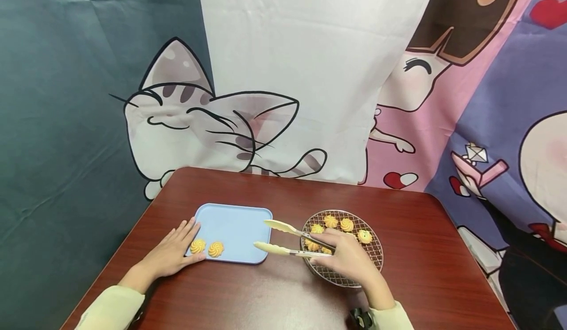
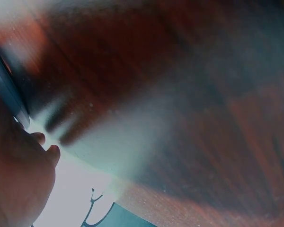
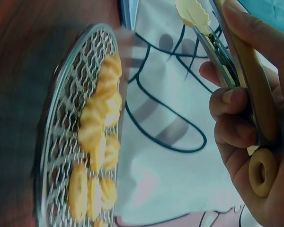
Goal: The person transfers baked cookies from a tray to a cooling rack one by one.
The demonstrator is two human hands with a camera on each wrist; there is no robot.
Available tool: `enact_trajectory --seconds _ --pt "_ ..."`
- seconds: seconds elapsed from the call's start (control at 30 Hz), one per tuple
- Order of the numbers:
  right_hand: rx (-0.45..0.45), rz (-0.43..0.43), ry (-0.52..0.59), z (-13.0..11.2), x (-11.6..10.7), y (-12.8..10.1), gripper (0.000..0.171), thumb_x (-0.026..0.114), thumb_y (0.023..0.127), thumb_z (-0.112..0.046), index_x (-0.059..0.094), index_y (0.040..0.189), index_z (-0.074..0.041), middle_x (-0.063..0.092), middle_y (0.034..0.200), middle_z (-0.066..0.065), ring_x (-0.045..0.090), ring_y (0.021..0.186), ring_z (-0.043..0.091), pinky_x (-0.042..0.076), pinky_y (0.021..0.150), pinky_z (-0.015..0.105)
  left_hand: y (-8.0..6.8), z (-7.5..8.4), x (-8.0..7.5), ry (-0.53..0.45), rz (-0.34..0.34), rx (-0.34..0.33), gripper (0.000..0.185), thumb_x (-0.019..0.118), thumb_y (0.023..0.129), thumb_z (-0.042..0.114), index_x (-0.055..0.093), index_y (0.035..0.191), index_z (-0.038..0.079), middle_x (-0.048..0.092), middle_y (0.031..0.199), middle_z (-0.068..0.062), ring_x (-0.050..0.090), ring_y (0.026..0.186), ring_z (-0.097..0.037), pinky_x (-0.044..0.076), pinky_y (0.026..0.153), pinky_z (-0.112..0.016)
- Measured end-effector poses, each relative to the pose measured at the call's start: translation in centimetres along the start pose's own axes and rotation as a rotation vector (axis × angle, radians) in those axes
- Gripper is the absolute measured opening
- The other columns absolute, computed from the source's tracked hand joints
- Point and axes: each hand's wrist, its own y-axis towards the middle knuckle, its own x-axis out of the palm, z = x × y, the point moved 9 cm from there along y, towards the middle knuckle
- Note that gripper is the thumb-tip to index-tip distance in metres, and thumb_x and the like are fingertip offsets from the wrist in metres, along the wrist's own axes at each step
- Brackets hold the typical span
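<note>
My right hand (image 1: 347, 256) holds a pair of tongs (image 1: 305, 254) with cream-coloured tips, its fingers curled round the handles in the right wrist view. The tongs' arms are spread with nothing between them, and their tips reach the right edge of a light blue tray (image 1: 241, 231). Two swirled butter cookies (image 1: 216, 249) lie at the tray's front left. Against the tray's left side rests my left hand (image 1: 173, 251), fingers extended and thumb at the front corner. Several more cookies (image 3: 102, 116) sit on a round wire rack (image 1: 374, 256), partly hidden under the right hand.
Both tray and rack stand on a reddish-brown wooden table (image 1: 248, 300). Behind it hangs a cloth backdrop (image 1: 288, 40) printed with a cartoon cat and figures. A dark strap (image 1: 361, 317) is round the right wrist.
</note>
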Motion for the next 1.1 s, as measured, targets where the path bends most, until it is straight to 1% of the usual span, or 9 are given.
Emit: enact_trajectory --seconds 0.2,0.27,0.5,0.6,0.7,0.9,1.03,1.1 --pt "-0.064 -0.022 0.020 -1.3 1.5 1.8 0.057 0.091 0.073 -0.038 0.075 0.125 -0.021 0.069 0.109 -0.011 0.065 0.094 0.008 0.056 0.083 0.033 0.0 0.0 0.0 -0.005 -0.006 -0.006 0.097 0.058 0.092 0.068 0.032 0.158 0.003 0.021 0.166 -0.021 0.020 0.151 -0.047 0.020 0.117 -0.066" --pt "-0.085 -0.033 0.024 -1.8 2.0 2.4 0.057 0.090 0.073 -0.038 0.074 0.125 -0.021 0.070 0.106 -0.009 0.064 0.090 0.008 0.055 0.080 0.033 0.0 -0.1 0.0 -0.003 -0.007 -0.006 0.097 0.058 0.092 0.068 0.032 0.158 0.003 0.021 0.166 -0.021 0.020 0.151 -0.047 0.020 0.117 -0.066" --pt "-0.105 -0.105 0.012 -3.1 4.2 4.3 0.058 0.088 0.075 -0.041 0.073 0.128 -0.022 0.063 0.090 -0.015 0.053 0.074 0.003 0.049 0.070 0.024 0.1 -0.2 0.0 0.002 -0.004 -0.005 0.098 0.058 0.091 0.068 0.032 0.158 0.002 0.021 0.166 -0.021 0.020 0.151 -0.047 0.020 0.117 -0.066" --pt "-0.121 -0.123 0.023 -3.6 5.2 5.0 0.059 0.089 0.075 -0.041 0.073 0.128 -0.019 0.064 0.088 -0.011 0.051 0.069 0.004 0.048 0.067 0.022 0.1 -0.2 0.1 0.000 -0.003 -0.006 0.098 0.058 0.091 0.069 0.032 0.158 0.002 0.021 0.166 -0.021 0.020 0.150 -0.047 0.020 0.117 -0.066" --pt "-0.132 -0.142 0.027 -4.1 6.1 5.6 0.060 0.088 0.076 -0.041 0.072 0.129 -0.018 0.066 0.091 -0.006 0.051 0.068 0.004 0.049 0.067 0.022 0.2 -0.2 0.1 -0.001 -0.002 -0.006 0.099 0.058 0.091 0.069 0.032 0.158 0.003 0.022 0.166 -0.021 0.020 0.150 -0.047 0.021 0.117 -0.067" --pt "-0.140 -0.175 0.025 -5.0 7.9 6.8 0.058 0.089 0.075 -0.040 0.073 0.128 -0.022 0.069 0.094 -0.005 0.051 0.069 0.003 0.049 0.066 0.021 0.2 -0.3 0.1 0.000 -0.003 -0.012 0.099 0.057 0.091 0.070 0.031 0.158 0.003 0.021 0.166 -0.020 0.020 0.151 -0.047 0.020 0.117 -0.066" --pt "-0.142 -0.190 0.012 -5.4 8.7 7.3 0.059 0.089 0.075 -0.040 0.073 0.128 -0.020 0.070 0.096 -0.005 0.051 0.069 0.004 0.047 0.064 0.021 0.1 -0.2 0.1 0.004 -0.004 -0.013 0.099 0.057 0.091 0.070 0.031 0.158 0.003 0.021 0.166 -0.020 0.020 0.151 -0.047 0.020 0.117 -0.066" --pt "-0.152 -0.200 0.001 -5.6 9.0 7.5 0.059 0.088 0.076 -0.041 0.072 0.129 -0.019 0.071 0.098 -0.005 0.053 0.070 0.005 0.048 0.065 0.022 0.1 -0.2 0.0 0.007 -0.004 -0.015 0.099 0.056 0.091 0.071 0.031 0.158 0.003 0.021 0.166 -0.020 0.020 0.151 -0.047 0.020 0.117 -0.066"
